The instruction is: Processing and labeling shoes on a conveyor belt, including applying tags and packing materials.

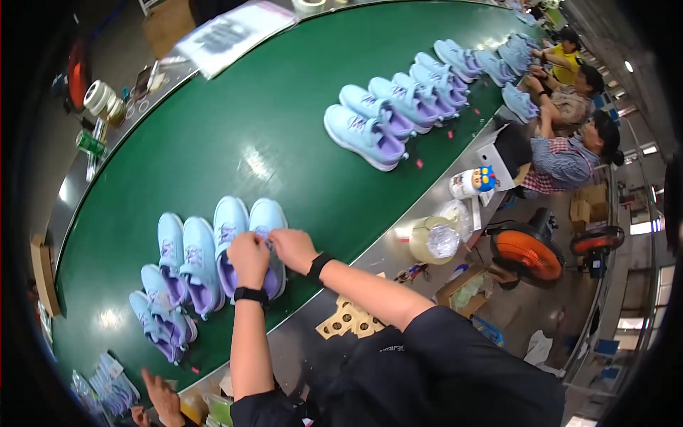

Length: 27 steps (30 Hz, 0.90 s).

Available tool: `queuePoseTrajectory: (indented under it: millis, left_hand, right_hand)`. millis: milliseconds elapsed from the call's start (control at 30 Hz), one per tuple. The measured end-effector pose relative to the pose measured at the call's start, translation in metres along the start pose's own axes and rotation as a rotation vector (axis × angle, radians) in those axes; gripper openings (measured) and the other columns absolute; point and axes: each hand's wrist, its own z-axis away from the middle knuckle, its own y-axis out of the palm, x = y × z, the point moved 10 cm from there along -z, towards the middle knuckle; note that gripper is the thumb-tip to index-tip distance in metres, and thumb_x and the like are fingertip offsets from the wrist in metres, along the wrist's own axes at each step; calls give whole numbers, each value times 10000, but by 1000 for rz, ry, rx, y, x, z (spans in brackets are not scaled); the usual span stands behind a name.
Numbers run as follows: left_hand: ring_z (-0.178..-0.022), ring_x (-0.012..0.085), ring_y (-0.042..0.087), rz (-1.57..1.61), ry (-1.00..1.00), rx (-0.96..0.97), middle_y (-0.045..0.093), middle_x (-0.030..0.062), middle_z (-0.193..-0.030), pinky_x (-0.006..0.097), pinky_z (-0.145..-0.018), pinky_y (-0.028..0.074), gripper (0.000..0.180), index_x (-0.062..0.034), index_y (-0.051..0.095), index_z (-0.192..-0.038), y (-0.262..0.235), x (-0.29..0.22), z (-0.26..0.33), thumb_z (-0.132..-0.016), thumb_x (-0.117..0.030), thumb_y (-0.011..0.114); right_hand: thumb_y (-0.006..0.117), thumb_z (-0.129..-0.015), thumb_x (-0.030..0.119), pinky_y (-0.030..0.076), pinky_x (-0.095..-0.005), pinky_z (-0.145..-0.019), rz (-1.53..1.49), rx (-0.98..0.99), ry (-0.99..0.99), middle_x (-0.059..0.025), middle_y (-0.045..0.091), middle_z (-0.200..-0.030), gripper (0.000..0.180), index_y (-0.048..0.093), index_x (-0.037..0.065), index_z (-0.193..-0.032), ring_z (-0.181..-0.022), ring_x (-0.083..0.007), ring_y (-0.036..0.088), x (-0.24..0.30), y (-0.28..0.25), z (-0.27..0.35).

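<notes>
Both my hands meet over the light blue sneaker at the right end of a near group, at its lace area. My left hand is closed in a pinch at the purple shoelace. From the right, my right hand pinches at the same lace, its fingertips close to the left ones. The lace ends between the fingers are mostly hidden. Just left stands another sneaker, partly covered by my left hand. Several matching sneakers with lilac linings stand further left.
The shoes stand on a green conveyor belt. A long row of sneakers extends to the far right, where co-workers sit. A jug, cup and tan cards lie along the metal edge. Another person's hand shows lower left.
</notes>
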Motion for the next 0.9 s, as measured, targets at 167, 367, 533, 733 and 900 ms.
queuePoseTrajectory:
  millis: [167, 367, 533, 733, 900]
  left_hand:
    - [-644, 181, 527, 655, -178, -170, 555, 90, -721, 291, -616, 407, 81, 0, 480, -798, -23, 19, 16, -846, -64, 468]
    - [-725, 266, 522, 536, 23, -188, 537, 124, -727, 338, -670, 403, 85, 24, 550, -832, -33, -8, 24, -801, 18, 470]
    - [-715, 264, 540, 497, 69, -123, 546, 121, -721, 337, -663, 414, 113, 27, 553, -860, -25, -5, 31, -757, 46, 510]
    - [-673, 173, 550, 598, -50, -61, 556, 93, -715, 275, -642, 427, 157, 19, 499, -884, -18, 6, 35, -739, 63, 540]
    - [-669, 232, 556, 611, -80, -64, 558, 126, -724, 313, -642, 429, 153, 23, 495, -855, -24, 10, 40, -722, 61, 559]
  right_hand:
    - [546, -774, 153, 455, -370, -558, -125, -77, 89, -137, 597, -690, 115, 584, 48, -798, -624, -298, 581, -1, -25, 1]
    - [606, -754, 85, 440, -234, -593, -726, 168, 228, -15, 582, -676, 95, 589, -3, -785, -650, -72, 534, -8, -2, -5]
    - [610, -753, 82, 449, -231, -632, -629, 275, 218, -26, 599, -701, 89, 608, 1, -791, -664, -81, 544, -4, 10, -4]
    - [613, -749, 75, 453, -246, -661, -700, 349, 263, -49, 632, -767, 112, 631, 6, -834, -706, -93, 562, -8, 25, 3]
    - [620, -731, 83, 457, -261, -673, -582, 415, 194, -53, 640, -771, 130, 642, 15, -839, -712, -118, 575, 1, 31, 3]
